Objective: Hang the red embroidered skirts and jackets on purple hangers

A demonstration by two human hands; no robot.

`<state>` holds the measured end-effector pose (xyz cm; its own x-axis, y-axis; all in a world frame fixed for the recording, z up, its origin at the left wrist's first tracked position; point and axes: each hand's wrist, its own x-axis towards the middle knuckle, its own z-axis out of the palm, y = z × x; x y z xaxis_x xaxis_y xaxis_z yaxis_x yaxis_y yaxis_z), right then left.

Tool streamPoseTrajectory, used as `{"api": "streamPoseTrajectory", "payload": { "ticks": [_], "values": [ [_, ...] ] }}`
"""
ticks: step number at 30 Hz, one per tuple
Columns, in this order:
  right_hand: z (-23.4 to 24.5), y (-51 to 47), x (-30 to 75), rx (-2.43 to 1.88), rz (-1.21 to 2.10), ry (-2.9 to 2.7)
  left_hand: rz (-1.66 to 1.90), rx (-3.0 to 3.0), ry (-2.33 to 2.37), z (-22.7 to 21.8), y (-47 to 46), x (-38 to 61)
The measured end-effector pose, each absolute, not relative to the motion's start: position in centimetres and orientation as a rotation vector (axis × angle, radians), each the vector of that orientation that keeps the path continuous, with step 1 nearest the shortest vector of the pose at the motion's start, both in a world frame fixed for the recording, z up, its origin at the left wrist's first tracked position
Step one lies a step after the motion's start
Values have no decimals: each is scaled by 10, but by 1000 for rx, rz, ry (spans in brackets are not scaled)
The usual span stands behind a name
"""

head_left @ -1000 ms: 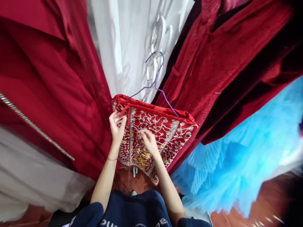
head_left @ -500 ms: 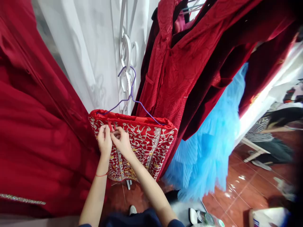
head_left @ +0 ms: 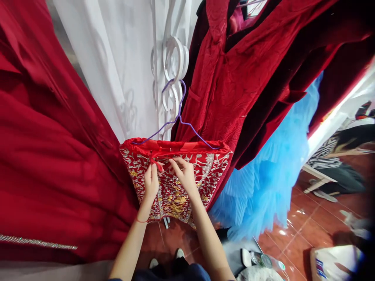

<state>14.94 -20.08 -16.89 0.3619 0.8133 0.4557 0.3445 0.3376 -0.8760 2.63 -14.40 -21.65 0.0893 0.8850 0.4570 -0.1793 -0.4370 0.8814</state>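
A red skirt-like garment (head_left: pixel 175 191) with silver and gold embroidery hangs from a purple wire hanger (head_left: pixel 179 117). Near its top edge is a red ribbon (head_left: pixel 154 158), looped and gathered. My left hand (head_left: pixel 151 181) pinches the ribbon between thumb and fingers. To the right, my right hand (head_left: pixel 184 171) has its fingertips drawn together against the embroidered front, just below the satin top edge. Whatever those fingertips hold is too small to make out.
The hanger hooks onto a white scrolled metal stand (head_left: pixel 175 58). A large red cloth (head_left: pixel 58 156) hangs at left, a dark red dress (head_left: pixel 222 93) and blue tulle (head_left: pixel 258 187) at right. Bottles (head_left: pixel 263 259) stand low at front right. Another person (head_left: pixel 325 156) sits at far right.
My hands, close together at the ribbon before, are now apart, the right one moved rightward. The view has shifted, so the garment appears further right.
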Motion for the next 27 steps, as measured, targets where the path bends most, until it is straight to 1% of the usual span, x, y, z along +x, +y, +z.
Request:
{"api": "streamPoseTrajectory", "payload": {
  "ticks": [6,10,15,19,22,24,27],
  "values": [
    [-169,-205,161,-1280,357,-1297,1854,1361,1003,-218,-135,20],
    [-167,-210,170,-1330,254,-1343,1960,1346,998,-210,-131,16],
    [-165,-221,186,-1376,167,-1376,2073,1164,966,-196,-132,19],
    [-167,-239,218,-1340,193,-1107,2123,875,871,-184,-124,12],
    [-170,-255,244,-1286,201,-924,2101,798,883,-184,-116,1],
    [-172,-264,256,-1374,197,-933,2106,828,959,-187,-115,-4],
    [-177,-273,263,-1730,331,-1213,2182,975,1134,-193,-120,-3]
  ]
}}
